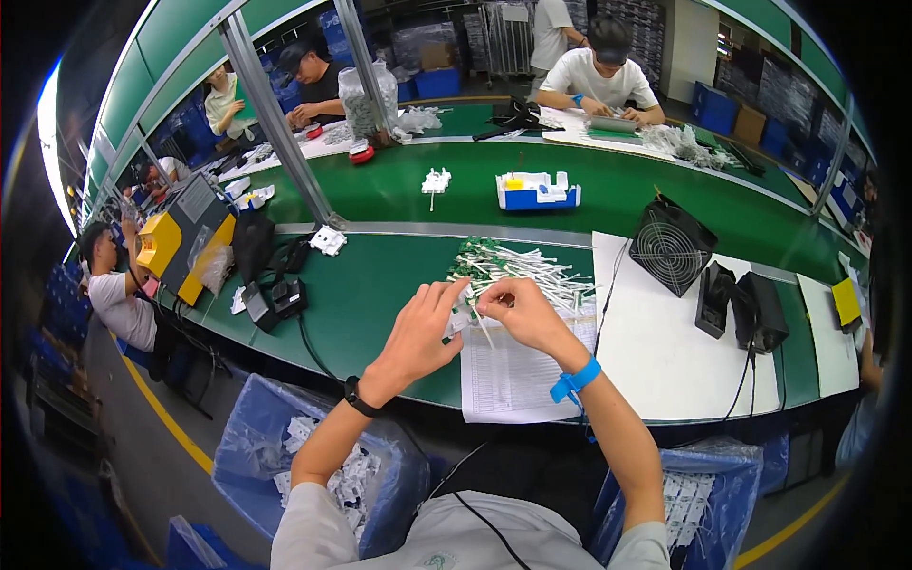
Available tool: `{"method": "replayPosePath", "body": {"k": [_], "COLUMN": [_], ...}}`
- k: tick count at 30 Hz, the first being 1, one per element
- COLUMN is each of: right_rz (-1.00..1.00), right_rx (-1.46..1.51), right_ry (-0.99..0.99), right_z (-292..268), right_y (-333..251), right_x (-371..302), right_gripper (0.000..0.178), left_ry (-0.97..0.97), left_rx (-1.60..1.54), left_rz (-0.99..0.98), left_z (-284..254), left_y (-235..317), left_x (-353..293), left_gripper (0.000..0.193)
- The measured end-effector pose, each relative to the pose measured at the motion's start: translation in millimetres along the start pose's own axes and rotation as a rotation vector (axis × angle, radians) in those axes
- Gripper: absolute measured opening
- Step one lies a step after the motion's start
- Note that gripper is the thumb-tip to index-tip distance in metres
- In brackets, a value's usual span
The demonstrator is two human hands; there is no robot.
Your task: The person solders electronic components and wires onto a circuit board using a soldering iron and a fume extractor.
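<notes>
My left hand (pixel 416 334) grips a small white plastic housing (pixel 458 320) above the table, thumb below and fingers over the top. Against it, my right hand (pixel 524 313) is closed in a pinch on a small green circuit board with a white cable (pixel 485 332), whose end hangs down. The fingers partly hide how the board sits against the housing. Just beyond both hands lies a pile of green circuit boards with white cables (pixel 546 273), the boards mostly toward the left. A printed sheet (pixel 508 382) lies beneath my hands.
A black fan (pixel 673 245) and black power boxes (pixel 746 309) stand at right. Plastic-lined blue bins (pixel 237 445) holding white parts flank me. Across the table, a green conveyor (pixel 389 182) carries a blue-and-white tray (pixel 539 197). A yellow machine (pixel 180 237) stands left; several people work nearby.
</notes>
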State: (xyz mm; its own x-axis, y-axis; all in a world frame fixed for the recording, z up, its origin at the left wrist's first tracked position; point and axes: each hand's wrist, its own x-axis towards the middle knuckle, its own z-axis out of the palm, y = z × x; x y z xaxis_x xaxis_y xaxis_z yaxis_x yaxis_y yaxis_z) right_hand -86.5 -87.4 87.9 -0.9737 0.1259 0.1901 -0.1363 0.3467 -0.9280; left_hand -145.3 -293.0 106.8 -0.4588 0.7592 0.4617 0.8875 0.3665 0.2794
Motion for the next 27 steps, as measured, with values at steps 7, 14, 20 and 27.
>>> {"method": "replayPosePath", "body": {"k": [7, 14, 20, 27], "right_rz": [0.047, -0.058, -0.099, -0.264], "right_rx": [-0.057, -0.095, 0.011, -0.274], "right_ry": [-0.058, -0.117, 0.115, 0.453], "right_z": [-15.8, -28.3, -26.0, -31.1], "right_y": [0.7, -3.8, -13.4, -25.1], "right_x": [-12.3, -32.5, -49.3, -75.7], "right_gripper": [0.017, 0.022, 0.028, 0.017], "left_ry": [-0.088, -0.135, -0.012, 0.276], "left_rx": [-0.055, -0.489, -0.786, -0.796], "left_rz": [0.052, -0.138, -0.312, -0.327], "left_z": [-11.6, -2.3, 27.7, 70.3], "left_y": [25.2, 30.5, 28.8, 40.5], "left_x": [1.9, 1.7, 13.5, 49.0], "left_gripper": [0.080, 0.058, 0.024, 0.015]}}
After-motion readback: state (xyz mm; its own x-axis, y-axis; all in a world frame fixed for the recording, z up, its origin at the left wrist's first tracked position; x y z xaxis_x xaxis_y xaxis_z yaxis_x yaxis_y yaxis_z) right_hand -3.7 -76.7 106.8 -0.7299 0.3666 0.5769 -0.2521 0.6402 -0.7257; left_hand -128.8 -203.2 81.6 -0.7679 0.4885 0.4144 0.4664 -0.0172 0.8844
